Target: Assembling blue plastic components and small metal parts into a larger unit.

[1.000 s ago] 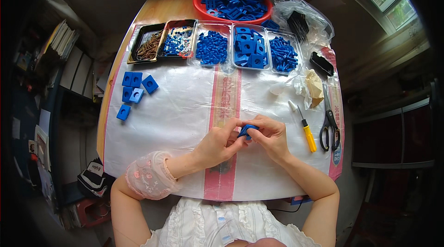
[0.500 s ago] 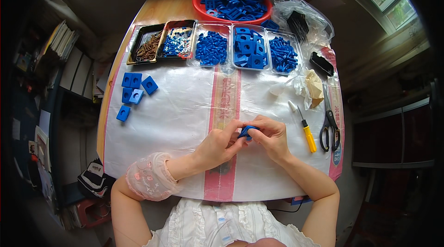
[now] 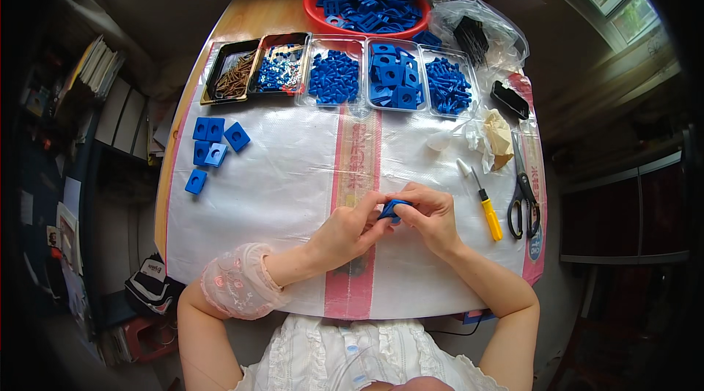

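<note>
Over the middle of the table, my left hand (image 3: 354,228) and my right hand (image 3: 429,218) meet around a small blue plastic piece (image 3: 391,208). Fingers and thumbs of both are closed on it, so most of its shape is covered. Off to the left lie several blue square pieces with round holes (image 3: 215,154), some touching, others apart. To the right of my right hand rests a screwdriver with a yellow handle (image 3: 491,219), a small white cone-shaped tip (image 3: 463,168) beside its shaft.
Along the back stand black trays of brown screws (image 3: 236,77) and small nuts with blue bits (image 3: 281,68). Clear trays hold small blue parts (image 3: 334,77), square pieces (image 3: 396,77) and blue pegs (image 3: 449,86). Behind is a red basin (image 3: 312,13); scissors (image 3: 522,197) and a phone (image 3: 510,100) lie right.
Both hands stay in nearly the same place, still closed on the blue piece. The whole view has shifted very slightly; nothing on the table has visibly moved.
</note>
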The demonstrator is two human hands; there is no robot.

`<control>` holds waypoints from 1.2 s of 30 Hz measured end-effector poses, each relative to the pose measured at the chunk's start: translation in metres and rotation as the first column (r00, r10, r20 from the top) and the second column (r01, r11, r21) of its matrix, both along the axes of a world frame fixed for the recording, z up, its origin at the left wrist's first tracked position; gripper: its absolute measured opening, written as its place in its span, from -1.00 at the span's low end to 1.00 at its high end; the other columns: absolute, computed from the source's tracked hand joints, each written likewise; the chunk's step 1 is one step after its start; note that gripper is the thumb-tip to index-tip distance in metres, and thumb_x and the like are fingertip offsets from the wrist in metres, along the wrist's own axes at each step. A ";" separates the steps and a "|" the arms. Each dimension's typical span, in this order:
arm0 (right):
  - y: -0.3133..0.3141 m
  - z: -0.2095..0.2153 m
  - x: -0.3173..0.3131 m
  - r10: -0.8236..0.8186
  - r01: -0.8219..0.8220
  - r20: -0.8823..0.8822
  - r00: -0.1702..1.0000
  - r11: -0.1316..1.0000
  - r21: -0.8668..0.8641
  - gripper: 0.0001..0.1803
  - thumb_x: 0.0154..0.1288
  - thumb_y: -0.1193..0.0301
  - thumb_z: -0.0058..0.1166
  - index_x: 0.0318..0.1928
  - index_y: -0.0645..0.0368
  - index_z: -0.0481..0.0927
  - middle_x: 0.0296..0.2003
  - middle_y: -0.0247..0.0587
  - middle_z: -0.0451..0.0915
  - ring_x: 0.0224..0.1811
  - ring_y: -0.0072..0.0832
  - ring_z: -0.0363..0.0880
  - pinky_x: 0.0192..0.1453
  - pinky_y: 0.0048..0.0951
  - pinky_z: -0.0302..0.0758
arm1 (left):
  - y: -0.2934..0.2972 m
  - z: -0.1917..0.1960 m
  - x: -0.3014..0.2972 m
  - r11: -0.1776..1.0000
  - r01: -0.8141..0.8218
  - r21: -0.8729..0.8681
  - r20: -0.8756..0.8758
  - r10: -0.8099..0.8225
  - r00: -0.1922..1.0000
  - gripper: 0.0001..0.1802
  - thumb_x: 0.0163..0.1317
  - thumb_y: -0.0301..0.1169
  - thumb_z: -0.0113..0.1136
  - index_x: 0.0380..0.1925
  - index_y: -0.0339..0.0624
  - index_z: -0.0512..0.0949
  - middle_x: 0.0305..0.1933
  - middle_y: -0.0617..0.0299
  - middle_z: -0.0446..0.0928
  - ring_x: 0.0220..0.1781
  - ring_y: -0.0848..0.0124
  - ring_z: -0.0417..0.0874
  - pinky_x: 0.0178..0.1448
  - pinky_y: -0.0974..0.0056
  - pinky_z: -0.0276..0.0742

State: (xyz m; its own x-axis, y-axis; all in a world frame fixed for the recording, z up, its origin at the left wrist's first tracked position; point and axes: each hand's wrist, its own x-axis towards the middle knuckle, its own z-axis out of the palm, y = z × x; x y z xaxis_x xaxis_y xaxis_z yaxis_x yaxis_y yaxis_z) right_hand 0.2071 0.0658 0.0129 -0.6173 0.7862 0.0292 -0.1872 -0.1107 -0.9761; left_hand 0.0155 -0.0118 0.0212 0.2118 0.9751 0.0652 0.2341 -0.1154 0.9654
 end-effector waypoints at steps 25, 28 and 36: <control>0.001 -0.002 0.002 0.017 -0.017 -0.007 1.000 1.000 -0.023 -0.77 0.32 0.66 0.19 -0.03 0.31 0.74 -0.24 -0.22 0.62 -0.22 -0.56 0.63 -0.13 -0.53 0.73 | 0.000 0.002 0.001 0.998 0.024 -0.066 0.125 -0.016 0.992 -0.70 0.47 -0.55 0.04 0.14 -0.27 0.29 -0.15 -0.03 0.74 -0.11 0.17 0.82 -0.08 0.22 0.70; 0.000 0.000 0.000 0.005 -0.006 -0.024 1.000 1.000 -0.016 -0.78 0.34 0.64 0.18 -0.04 0.31 0.74 -0.26 -0.26 0.61 -0.26 -0.62 0.59 -0.22 -0.59 0.65 | 0.000 0.002 0.001 0.997 0.030 -0.072 0.159 -0.018 0.987 -0.71 0.49 -0.54 0.02 0.14 -0.28 0.29 -0.13 -0.02 0.74 -0.10 0.21 0.82 -0.09 0.24 0.70; 0.001 -0.003 0.001 -0.027 0.026 -0.018 0.999 0.998 -0.055 -0.79 0.37 0.63 0.16 -0.03 0.29 0.73 -0.30 -0.36 0.62 -0.41 -0.74 0.45 -0.38 -0.67 0.35 | 0.003 0.003 -0.002 0.993 0.027 -0.111 0.252 0.001 0.968 -0.76 0.52 -0.50 0.00 0.12 -0.29 0.32 -0.11 0.04 0.73 -0.11 0.29 0.81 -0.15 0.32 0.69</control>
